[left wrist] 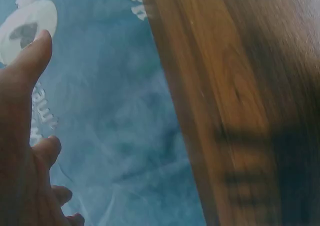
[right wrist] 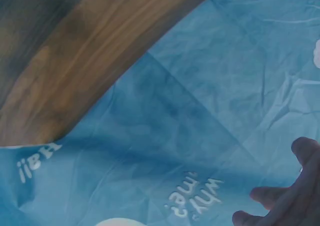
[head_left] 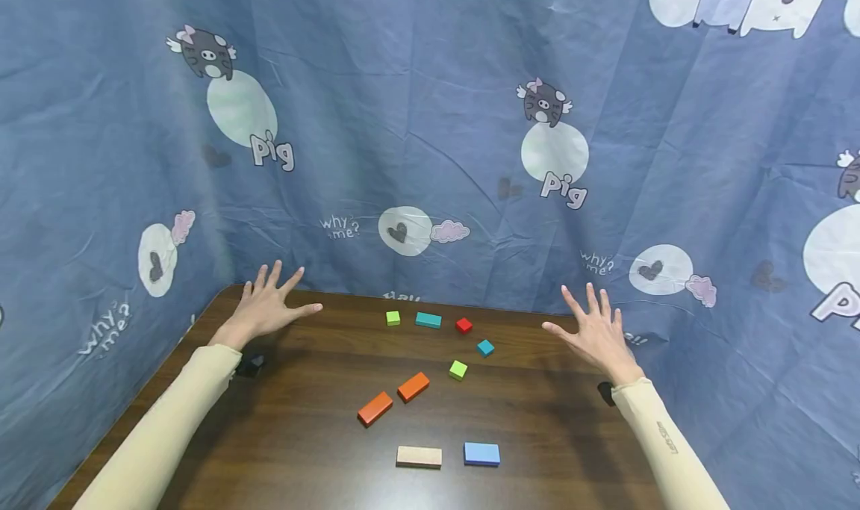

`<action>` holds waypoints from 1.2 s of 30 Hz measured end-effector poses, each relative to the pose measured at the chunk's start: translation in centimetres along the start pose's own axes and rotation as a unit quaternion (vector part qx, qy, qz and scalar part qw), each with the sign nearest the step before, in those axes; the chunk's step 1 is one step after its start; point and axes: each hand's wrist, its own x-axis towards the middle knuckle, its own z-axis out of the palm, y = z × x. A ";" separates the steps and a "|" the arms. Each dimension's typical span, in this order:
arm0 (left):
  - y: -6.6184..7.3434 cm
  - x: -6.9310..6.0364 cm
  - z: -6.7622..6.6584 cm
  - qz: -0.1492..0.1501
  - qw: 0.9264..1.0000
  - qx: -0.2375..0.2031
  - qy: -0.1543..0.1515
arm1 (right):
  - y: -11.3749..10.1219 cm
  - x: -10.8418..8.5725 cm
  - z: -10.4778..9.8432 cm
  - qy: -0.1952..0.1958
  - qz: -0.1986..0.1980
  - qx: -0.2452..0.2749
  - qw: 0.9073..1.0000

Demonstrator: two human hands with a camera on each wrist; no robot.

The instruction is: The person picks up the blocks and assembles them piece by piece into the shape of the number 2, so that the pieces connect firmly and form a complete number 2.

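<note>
My left hand [head_left: 264, 308] is held above the table's far left side, fingers spread and nothing in it. Over the far right side, my right hand [head_left: 598, 338] is also spread and holds nothing. Between them lie small blocks: a green cube [head_left: 393, 319], a teal block [head_left: 428, 320], a red cube [head_left: 463, 325], a teal cube [head_left: 486, 348] and a second green cube [head_left: 458, 370]. Closer in are two orange-red blocks [head_left: 413, 387], a pale wooden block [head_left: 419, 457] and a blue block [head_left: 481, 454]. Neither hand touches a block.
The dark brown wooden table [head_left: 302, 450] ends at a blue printed curtain [head_left: 416, 144], which hangs behind it and along both sides. Dark wrist devices show under the left wrist [head_left: 250, 365] and beside the right sleeve [head_left: 606, 393].
</note>
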 end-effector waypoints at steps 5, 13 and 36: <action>1.4 0.0 0.5 0.020 1.000 -0.003 0.002 | -0.8 -0.4 0.0 0.027 -0.016 -0.003 1.000; 4.6 -1.1 1.8 0.046 0.999 -0.011 0.013 | -2.4 -1.5 0.8 0.054 -0.046 0.017 0.997; 9.1 -7.7 6.7 0.102 0.976 -0.190 0.019 | -9.1 -7.4 5.6 0.081 -0.129 0.092 0.984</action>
